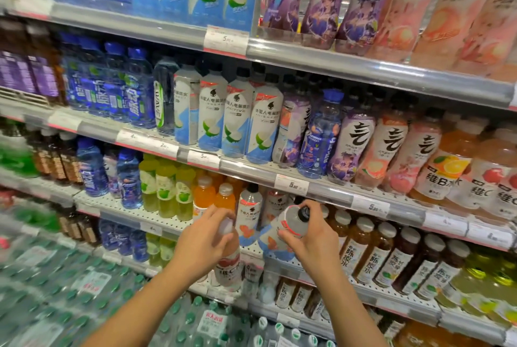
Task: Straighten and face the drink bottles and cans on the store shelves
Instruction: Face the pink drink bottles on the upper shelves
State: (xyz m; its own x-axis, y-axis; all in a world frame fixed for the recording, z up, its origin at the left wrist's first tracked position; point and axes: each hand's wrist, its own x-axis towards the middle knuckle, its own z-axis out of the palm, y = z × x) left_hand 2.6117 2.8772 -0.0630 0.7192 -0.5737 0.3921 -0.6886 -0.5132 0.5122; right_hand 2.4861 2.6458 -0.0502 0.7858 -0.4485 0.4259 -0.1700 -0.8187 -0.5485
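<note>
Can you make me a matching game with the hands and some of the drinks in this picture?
Things:
1. left hand
2. right hand
3. orange drink bottles
4. green apple bottles

Matches:
A. holds a tilted black-capped bottle
B. yellow-green caps
C. grips the top of an upright pink-labelled bottle
D. stand just behind the left hand

Pairs: 1-C, 2-A, 3-D, 4-B

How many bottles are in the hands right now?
2. The left hand grips a white-capped bottle with a pink label by its top; the right hand holds a tilted black-capped bottle near its neck. Both are in front of the lower shelf.
</note>
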